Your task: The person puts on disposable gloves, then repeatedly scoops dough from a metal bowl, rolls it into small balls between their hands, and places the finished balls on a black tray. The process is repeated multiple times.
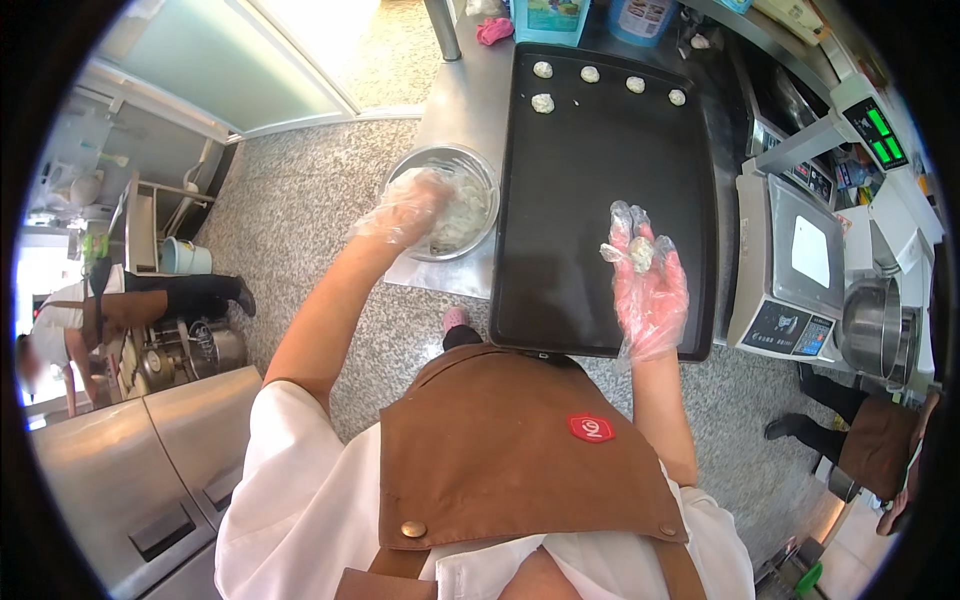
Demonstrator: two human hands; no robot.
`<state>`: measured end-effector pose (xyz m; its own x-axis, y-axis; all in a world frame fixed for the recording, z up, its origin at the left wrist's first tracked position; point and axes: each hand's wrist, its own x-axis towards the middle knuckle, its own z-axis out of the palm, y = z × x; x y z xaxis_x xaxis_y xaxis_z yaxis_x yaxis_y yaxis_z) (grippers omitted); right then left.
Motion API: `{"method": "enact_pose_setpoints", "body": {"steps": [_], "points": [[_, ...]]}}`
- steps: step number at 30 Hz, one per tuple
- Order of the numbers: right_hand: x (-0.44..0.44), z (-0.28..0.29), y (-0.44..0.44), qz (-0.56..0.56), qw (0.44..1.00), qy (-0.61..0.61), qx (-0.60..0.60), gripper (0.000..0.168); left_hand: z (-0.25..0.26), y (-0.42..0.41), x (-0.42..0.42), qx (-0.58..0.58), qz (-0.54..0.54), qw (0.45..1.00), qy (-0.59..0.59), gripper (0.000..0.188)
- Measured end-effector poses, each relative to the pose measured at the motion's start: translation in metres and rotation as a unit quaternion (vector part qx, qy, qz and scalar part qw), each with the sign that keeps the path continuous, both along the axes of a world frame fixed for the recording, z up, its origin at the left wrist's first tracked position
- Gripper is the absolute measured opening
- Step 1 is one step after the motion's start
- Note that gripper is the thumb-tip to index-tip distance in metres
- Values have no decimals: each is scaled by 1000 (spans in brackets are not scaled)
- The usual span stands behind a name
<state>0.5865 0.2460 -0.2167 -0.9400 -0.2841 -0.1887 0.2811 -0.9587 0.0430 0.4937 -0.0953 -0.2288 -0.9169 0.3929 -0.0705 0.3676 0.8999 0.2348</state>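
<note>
A clear plastic glove covers each of my hands. My left hand reaches into a steel mixing bowl of pale, wet dough; its fingertips are partly hidden, so whether they grip any dough is unclear. Palm up over the lower right of a black baking tray, my right hand holds a small, pale, speckled dough ball on its fingers. Several similar dough balls sit along the far end of the tray, with one more below them at the left.
A digital scale stands right of the tray, with steel bowls beside it. Beyond the tray are a blue-labelled tub and a pink cloth. One person bends at far left; another stands at far right.
</note>
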Motion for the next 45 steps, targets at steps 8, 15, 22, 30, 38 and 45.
{"method": "enact_pose_setpoints", "body": {"steps": [8, 15, 22, 30, 38, 45], "points": [[1, -7, -19, -34, 997, -70, 14, 37, 26, 4, 3, 58, -26, 998, 10, 24], [-8, -25, -34, 23, 997, -72, 31, 38, 38, 1, 2, 153, 83, 981, -89, 23], [-34, -13, -70, 107, 987, -29, 114, 41, 99, 29, 48, 357, 26, 925, -126, 46], [-45, 19, -107, 119, 979, 36, 159, 48, 84, 47, 56, 440, -19, 889, -130, 71], [-37, 25, -115, 66, 944, 89, 311, 51, 85, 58, 65, 211, -108, 971, 25, 74], [-39, 19, -103, -4, 674, 263, 690, 48, 62, 58, 69, 374, -61, 920, -99, 80]]}}
